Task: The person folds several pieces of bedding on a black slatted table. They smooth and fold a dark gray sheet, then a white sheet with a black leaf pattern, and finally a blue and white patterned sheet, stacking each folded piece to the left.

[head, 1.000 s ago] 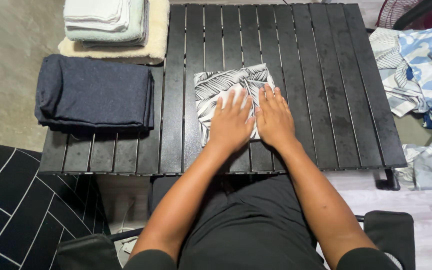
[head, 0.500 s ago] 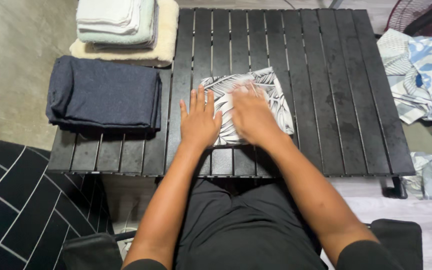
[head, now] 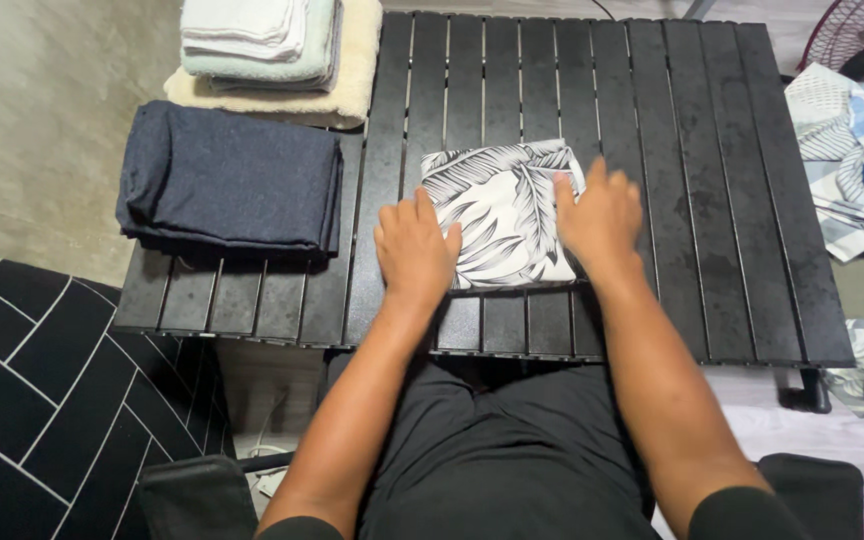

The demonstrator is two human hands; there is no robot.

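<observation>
The hands, overlapped at centre half a second ago, are now parted: left hand (head: 414, 250) and right hand (head: 602, 212) are laid flat, grip spread, on opposite edges of the folded leaf-print cloth (head: 502, 215), indicating smoothing nearly complete.

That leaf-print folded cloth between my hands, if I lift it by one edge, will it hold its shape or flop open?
The leaf-print cloth is thin fabric folded in layers, so it would probably sag and unfold if lifted by one edge. It looks light. With the left hand and right hand at opposite sides, sliding under both would likely keep it square on the slatted table.
</observation>
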